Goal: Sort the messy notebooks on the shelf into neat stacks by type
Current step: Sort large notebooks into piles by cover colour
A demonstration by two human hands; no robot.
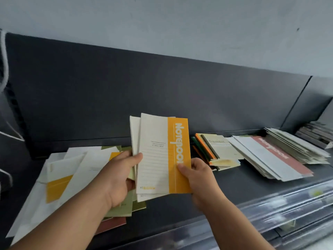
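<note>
I hold a small bundle of cream notebooks with a yellow band upright above the dark shelf. My left hand grips the bundle's left edge, thumb on the front cover. My right hand pinches the yellow band at the right edge. Behind my left hand lies a messy pile of white, yellow and green notebooks, with a red-brown one underneath. To the right sit a stack of small orange and green spined notebooks and a fanned stack of white notebooks with a red band.
A dark back panel rises behind the shelf. More dark booklets lie at the far right. Clear plastic strips run along the shelf's front edge. A white cord hangs at the left.
</note>
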